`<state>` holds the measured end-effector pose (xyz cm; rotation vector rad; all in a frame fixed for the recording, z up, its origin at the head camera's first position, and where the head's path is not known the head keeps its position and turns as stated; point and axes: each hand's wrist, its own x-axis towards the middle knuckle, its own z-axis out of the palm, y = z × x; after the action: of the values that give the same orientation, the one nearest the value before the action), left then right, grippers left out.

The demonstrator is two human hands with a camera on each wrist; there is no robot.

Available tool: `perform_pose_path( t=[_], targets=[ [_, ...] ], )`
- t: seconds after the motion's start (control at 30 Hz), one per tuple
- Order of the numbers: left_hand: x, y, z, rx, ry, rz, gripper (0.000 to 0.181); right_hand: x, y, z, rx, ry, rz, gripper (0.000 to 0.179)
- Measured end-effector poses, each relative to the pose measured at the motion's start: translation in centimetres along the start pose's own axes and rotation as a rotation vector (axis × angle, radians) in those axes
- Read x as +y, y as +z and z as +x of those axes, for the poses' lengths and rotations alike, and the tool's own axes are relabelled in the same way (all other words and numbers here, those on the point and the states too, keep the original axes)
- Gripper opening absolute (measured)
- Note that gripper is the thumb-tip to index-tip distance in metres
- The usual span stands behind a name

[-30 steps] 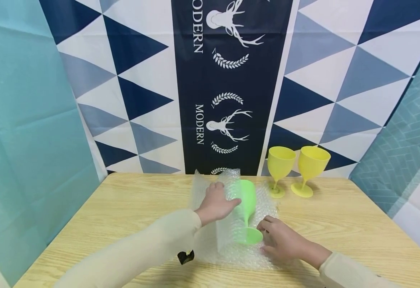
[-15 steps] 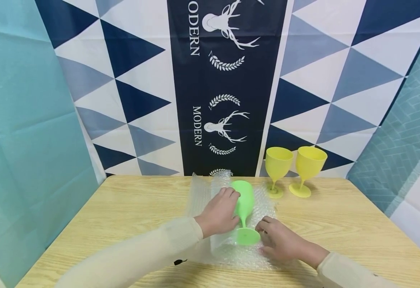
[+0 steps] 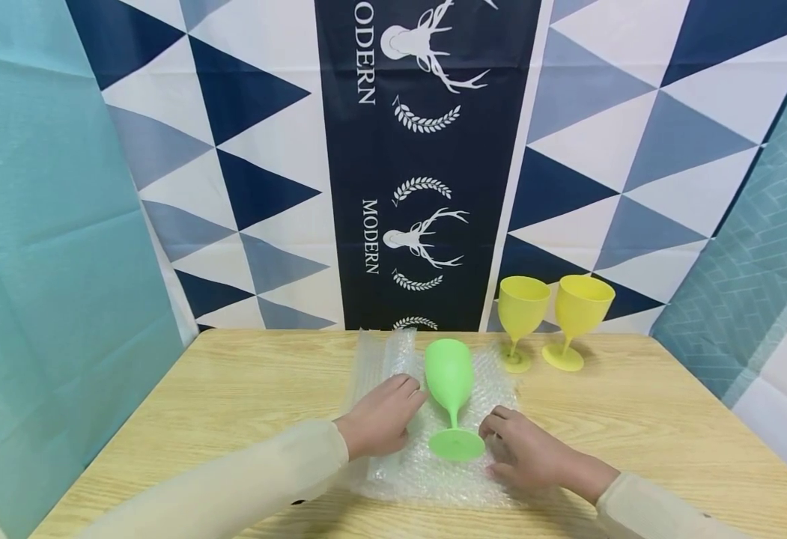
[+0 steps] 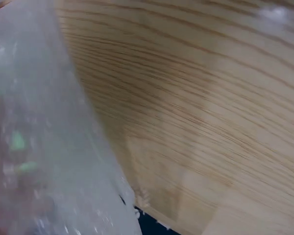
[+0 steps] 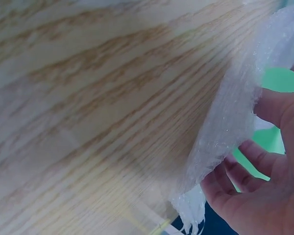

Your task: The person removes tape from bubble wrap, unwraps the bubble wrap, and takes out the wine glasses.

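A green plastic goblet (image 3: 448, 374) lies on its side on a sheet of bubble wrap (image 3: 494, 378), its foot toward me and its bowl toward the wall. Left of the goblet, my left hand (image 3: 383, 415) grips the folded flap of the wrap with curled fingers. In the left wrist view the bubble wrap (image 4: 63, 147) stands up and veils that hand. My right hand (image 3: 524, 449) is beside the goblet's foot, thumb and fingertips at the wrap's right edge. The right wrist view shows that edge of bubble wrap (image 5: 228, 117) raised along the fingertips, with green behind it.
Two yellow goblets (image 3: 524, 307) (image 3: 582, 303) stand upright at the back right of the wooden table (image 3: 265, 382). A patterned cloth (image 3: 278, 187) hangs behind the table, and a teal curtain (image 3: 63, 224) is on the left.
My left hand took the flap that overlapped the green goblet and drew it left, uncovering the goblet. My right hand stayed at the right edge.
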<state>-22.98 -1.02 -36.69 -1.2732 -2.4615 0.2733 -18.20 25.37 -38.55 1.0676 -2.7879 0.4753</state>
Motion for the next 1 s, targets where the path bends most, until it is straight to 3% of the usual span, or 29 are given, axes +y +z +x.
perform_pose_path(
  t=[0.23, 0.43, 1.0],
  targets=[
    [-0.2, 0.9, -1.1, -0.073, 0.127, 0.198, 0.014, 0.0, -0.1, -0.1, -0.004, 0.002, 0.019, 0.035],
    [-0.2, 1.0, -1.7, -0.130, 0.211, 0.187, 0.014, -0.1, -0.1, 0.0, -0.014, 0.004, 0.031, 0.034],
    [-2.1, 0.8, -3.5, -0.167, 0.090, -0.026, 0.012, 0.2, 0.0, 0.0, 0.001, 0.002, 0.053, 0.036]
  ],
)
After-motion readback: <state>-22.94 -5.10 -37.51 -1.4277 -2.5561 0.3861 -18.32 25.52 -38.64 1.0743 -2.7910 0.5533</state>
